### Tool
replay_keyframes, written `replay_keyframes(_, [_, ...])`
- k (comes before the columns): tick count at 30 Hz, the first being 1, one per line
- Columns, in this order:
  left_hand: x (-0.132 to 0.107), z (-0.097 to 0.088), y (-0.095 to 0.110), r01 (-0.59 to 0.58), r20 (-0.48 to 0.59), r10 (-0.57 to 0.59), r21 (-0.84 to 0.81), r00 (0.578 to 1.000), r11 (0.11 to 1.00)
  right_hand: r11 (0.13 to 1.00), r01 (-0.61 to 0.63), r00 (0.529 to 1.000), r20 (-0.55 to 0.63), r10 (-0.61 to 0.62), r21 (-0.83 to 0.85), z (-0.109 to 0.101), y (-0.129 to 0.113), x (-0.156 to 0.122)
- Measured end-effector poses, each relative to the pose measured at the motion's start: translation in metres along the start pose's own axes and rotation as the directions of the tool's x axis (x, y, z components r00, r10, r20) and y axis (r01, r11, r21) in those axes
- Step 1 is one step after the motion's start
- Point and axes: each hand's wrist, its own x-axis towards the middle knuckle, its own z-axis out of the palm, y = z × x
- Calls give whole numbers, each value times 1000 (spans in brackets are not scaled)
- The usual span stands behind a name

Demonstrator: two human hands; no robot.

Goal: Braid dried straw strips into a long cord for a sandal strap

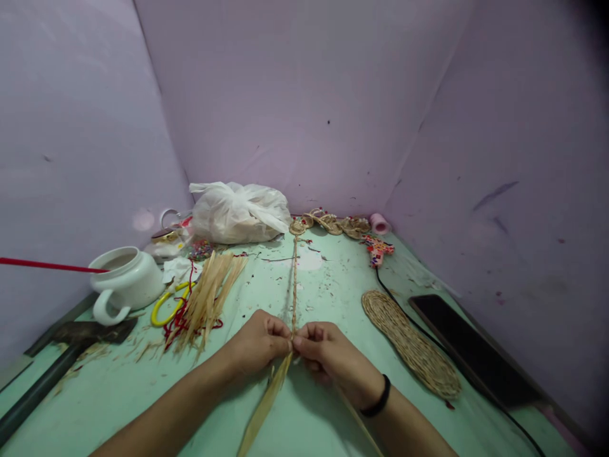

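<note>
A thin straw braid (294,279) stretches from a woven straw piece at the back of the table towards me. At its near end my left hand (259,343) pinches the strands between thumb and fingers. My right hand (328,355), with a black band at the wrist, pinches the same spot from the other side, and the fingertips almost meet. A wide flat straw strip (266,406) hangs down below the left fingers. Another narrow strand (359,419) runs from under the right hand towards the front edge.
Left stand a white mug (133,285), a hammer (76,343), yellow-handled scissors (164,311) and a straw bundle (209,298). At the back are a plastic bag (240,216) and woven pieces (328,221). Right lie a glue gun (375,249) with cord, a woven sole (409,343) and a black slab (471,349).
</note>
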Motion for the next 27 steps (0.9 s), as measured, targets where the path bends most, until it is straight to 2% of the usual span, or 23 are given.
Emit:
replay_keyframes(3, [0,-4,-1,-3,-19,5,80,1000,997,983,100,991,-68,-112,-153,-2,4,4])
replay_keyframes(6, [0,-7,-2,-28,-14,31,191,999,981,965,203,972,-82,-219,-164,-3,10,10])
replay_keyframes(10, [-6,-21,5,-52,117,13,338,993,940,965,225,967,-92,-238,-136,0,14,13])
replay_keyframes(12, [-10,-37,10,-23,179,-50,385,983,923,967,210,969,-105,-226,-141,2,15,12])
replay_keyframes(13, [-12,-47,12,3,160,-71,391,985,921,968,207,969,-110,-223,-140,3,15,12])
replay_keyframes(14, [-14,-58,13,33,83,-69,375,994,926,969,203,969,-112,-219,-137,3,16,12])
replay_keyframes(15, [-14,-70,14,61,-44,-49,339,998,939,971,201,970,-112,-216,-132,4,16,13])
replay_keyframes(16, [-15,-81,13,72,-215,-9,286,977,956,972,198,971,-110,-212,-124,4,17,14])
replay_keyframes(17, [-14,-89,12,63,-397,32,223,917,973,974,194,972,-108,-207,-116,4,18,14])
replay_keyframes(18, [-13,-95,11,44,-518,54,175,854,984,976,190,974,-107,-202,-109,5,18,15])
replay_keyframes(19, [-10,-98,9,13,-592,72,139,803,990,976,189,974,-107,-200,-105,5,19,16])
replay_keyframes(20, [-6,-97,8,-12,-618,80,114,782,993,976,189,974,-107,-200,-105,6,20,16])
replay_keyframes(22, [7,-86,8,-23,-568,79,105,819,994,974,196,972,-111,-209,-115,6,20,17])
replay_keyframes(24, [28,-70,12,0,-441,80,177,894,984,969,210,967,-118,-225,-128,5,21,17])
replay_keyframes(25, [41,-64,16,5,-403,89,227,911,974,967,216,965,-119,-232,-132,4,21,18])
replay_keyframes(27, [71,-58,26,30,-416,119,334,901,942,965,227,964,-113,-242,-133,2,22,19])
